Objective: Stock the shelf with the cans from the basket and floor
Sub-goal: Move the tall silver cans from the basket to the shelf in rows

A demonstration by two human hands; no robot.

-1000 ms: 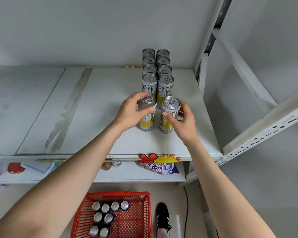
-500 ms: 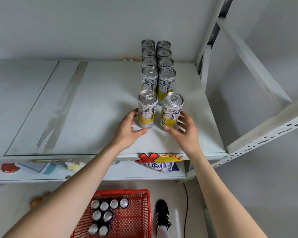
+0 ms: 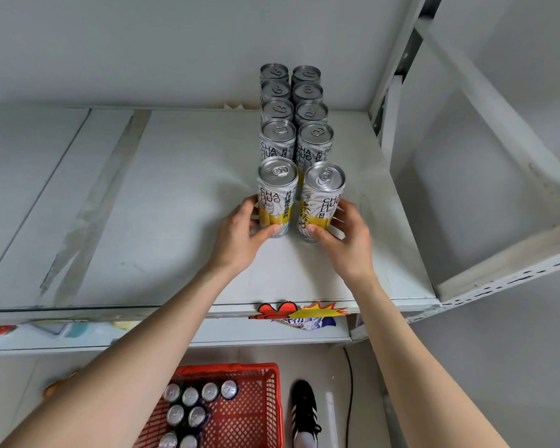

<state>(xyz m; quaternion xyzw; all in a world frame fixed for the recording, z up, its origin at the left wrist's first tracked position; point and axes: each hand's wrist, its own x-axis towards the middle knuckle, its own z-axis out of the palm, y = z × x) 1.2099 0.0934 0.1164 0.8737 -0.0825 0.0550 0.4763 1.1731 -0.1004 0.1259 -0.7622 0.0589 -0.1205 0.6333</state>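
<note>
Currently placing: seating 2 cans at front of the 2-wide column on the shelf (image 3: 175, 205); left hand (image 3: 236, 234) wrapped round base of left front can (image 3: 277, 195), right hand (image 3: 346, 240) wrapped round base of right front can (image 3: 324, 202); both upright, just ahead of 8 stocked cans (image 3: 278, 137); next: release cleanly, reach down to red basket (image 3: 233, 367), at least 8 basket cans (image 3: 191, 396) waiting; slim silver, yellow band, black lettering, pull-tab tops.

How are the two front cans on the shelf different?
The left front can shows CHA HUO LI on its left; the right front can is turned, showing brush writing there. The left hand grips the first; the right hand grips the second. Both stand upright, silver and yellow.
</note>
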